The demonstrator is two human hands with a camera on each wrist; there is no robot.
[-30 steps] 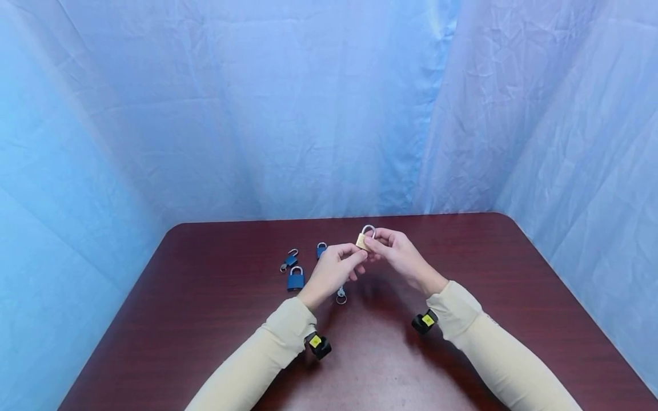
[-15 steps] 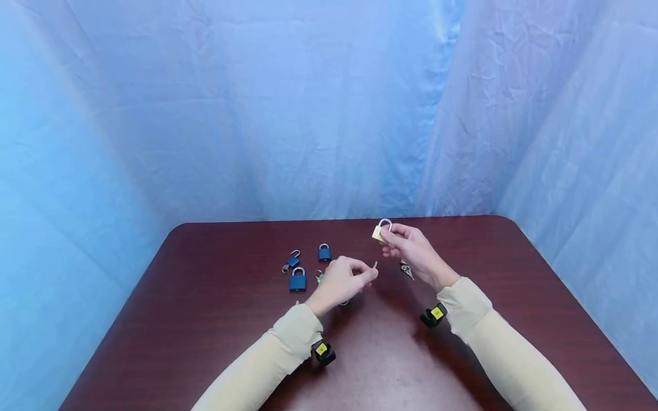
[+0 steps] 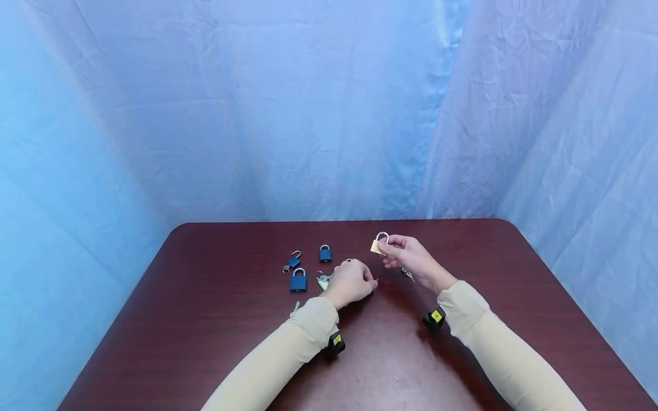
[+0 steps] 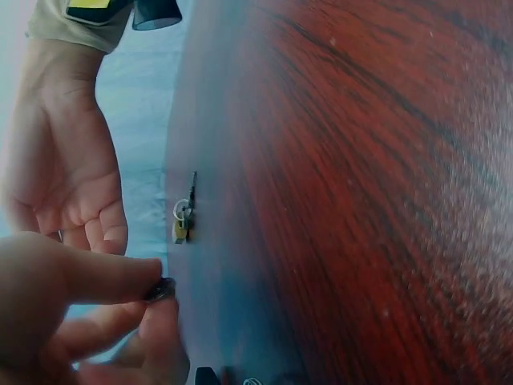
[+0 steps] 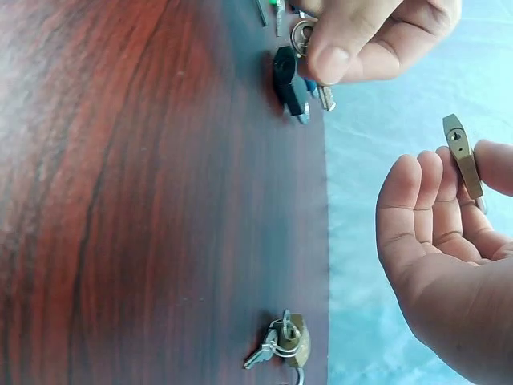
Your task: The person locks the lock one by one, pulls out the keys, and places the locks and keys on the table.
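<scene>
head view: right hand [image 3: 411,258] pinches brass padlock [image 3: 377,246], shackle up; left hand [image 3: 352,281] pinches key [image 4: 161,289]

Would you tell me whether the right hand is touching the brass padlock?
Touching: in the right wrist view the brass padlock is pinched at the right hand fingertips; the head view shows it held above the table.

A makeshift recording booth rather than a lived-in room: pale blue cloth [image 3: 288,114] hangs crumpled on three sides around a dark red wooden table [image 3: 205,319], with small cameras [image 3: 434,318] strapped at the wrists.
</scene>
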